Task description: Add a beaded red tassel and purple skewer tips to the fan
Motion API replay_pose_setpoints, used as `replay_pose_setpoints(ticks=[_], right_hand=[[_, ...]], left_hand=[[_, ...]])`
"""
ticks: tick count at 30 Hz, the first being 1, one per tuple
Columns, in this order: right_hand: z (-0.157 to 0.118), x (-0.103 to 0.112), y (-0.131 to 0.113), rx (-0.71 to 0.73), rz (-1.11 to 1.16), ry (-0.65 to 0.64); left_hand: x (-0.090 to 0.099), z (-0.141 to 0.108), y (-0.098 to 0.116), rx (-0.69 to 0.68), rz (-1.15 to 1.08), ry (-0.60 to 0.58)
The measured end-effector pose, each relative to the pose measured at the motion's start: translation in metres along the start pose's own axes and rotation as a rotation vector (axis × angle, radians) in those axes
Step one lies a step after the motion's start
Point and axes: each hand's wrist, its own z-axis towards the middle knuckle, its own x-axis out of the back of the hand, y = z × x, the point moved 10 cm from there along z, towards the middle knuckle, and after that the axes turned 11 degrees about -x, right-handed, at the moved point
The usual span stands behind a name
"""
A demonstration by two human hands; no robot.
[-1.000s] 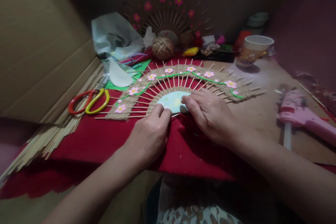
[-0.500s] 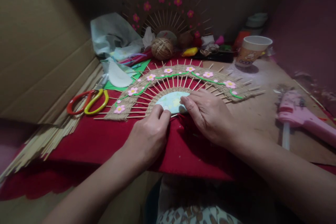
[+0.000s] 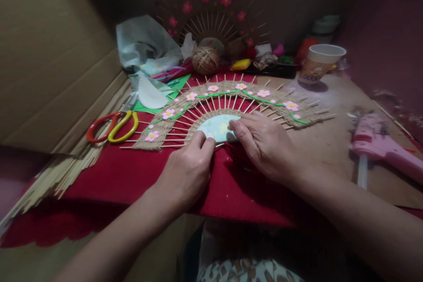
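Dim corner in the head view: dark wall [image 3: 297, 0] at the back, cardboard [image 3: 49, 53] up the left, red cloth [image 3: 122, 185] across the front. And right in the middle, a fan [image 3: 226, 85], mostly flat, over the cloth and out onto brown board [image 3: 330, 154] at right; long axis left to right, arch away from the body. At its base, a half-round blue patch [image 3: 214, 127], squarely between two hands. Left hand [image 3: 191, 163] curled, thumb and forefinger pinched at the patch's near left corner; right hand [image 3: 267, 141] over its right end, thumb against fingers, pinching there too. Undersides hidden, so no telling whether patch alone or fan as well in the grip. No nearer hand here: one at each end, with pink flowers [image 3: 241, 87] beyond the knuckles. Off left, scissors [image 3: 115, 124] beside loose sticks [image 3: 72, 161]; off right, glue gun [image 3: 372, 143], then cup [image 3: 315, 68] farther back. Past the arch, twine [image 3: 205, 60], and upright in shadow, a second fan [image 3: 226, 0].
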Motion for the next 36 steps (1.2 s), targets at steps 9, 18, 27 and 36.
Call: replay_pose_setpoints(ticks=[9,18,27,36], right_hand=[[-0.0001,0.0003,0.0011,-0.002,0.006,0.000],[0.0003,0.0007,0.0032,-0.016,0.014,0.001],[-0.0010,0.0006,0.0003,0.008,-0.009,-0.002],[-0.0007,0.0007,0.0008,-0.003,-0.004,0.003]], left_hand=[[0.0010,0.0034,0.0004,0.004,0.033,0.002],[0.0009,0.0038,0.0036,-0.014,0.036,0.001],[-0.0002,0.0046,0.0029,-0.005,0.092,-0.009],[0.0018,0.0059,0.0053,-0.012,0.150,-0.002]])
